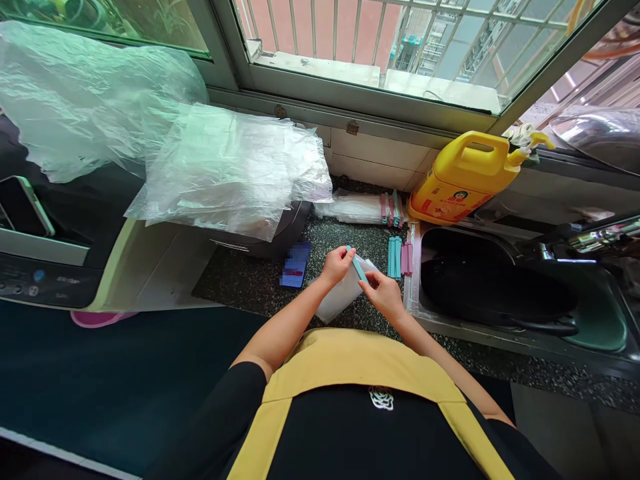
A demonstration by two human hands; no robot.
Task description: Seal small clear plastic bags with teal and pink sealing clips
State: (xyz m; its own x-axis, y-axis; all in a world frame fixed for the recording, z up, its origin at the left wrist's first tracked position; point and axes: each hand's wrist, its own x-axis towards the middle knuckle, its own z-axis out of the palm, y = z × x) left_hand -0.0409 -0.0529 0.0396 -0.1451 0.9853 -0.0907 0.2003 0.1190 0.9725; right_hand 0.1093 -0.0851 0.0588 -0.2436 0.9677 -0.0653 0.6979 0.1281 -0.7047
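Note:
Between my two hands is a teal bag clip (357, 265), held slantwise over the counter. My left hand (337, 266) pinches its upper end, and my right hand (384, 292) grips the lower end. A translucent plastic bag (336, 297) hangs below the clip, with part of it showing behind my fingers; whether the clip is closed over its edge I cannot tell. Just right of my hands lie several teal clips (395, 257) in a row, beside several pink clips (407, 259). Farther back is a pile of flat clear bags (357, 207) with pink and teal clips at its right end.
A blue packet (296, 265) lies left of my hands. Large clear plastic bags (220, 167) cover a dark appliance at the back left. At the right stand a yellow jug (460, 177) and a sink holding a black pan (500, 287). A phone (27, 205) rests far left.

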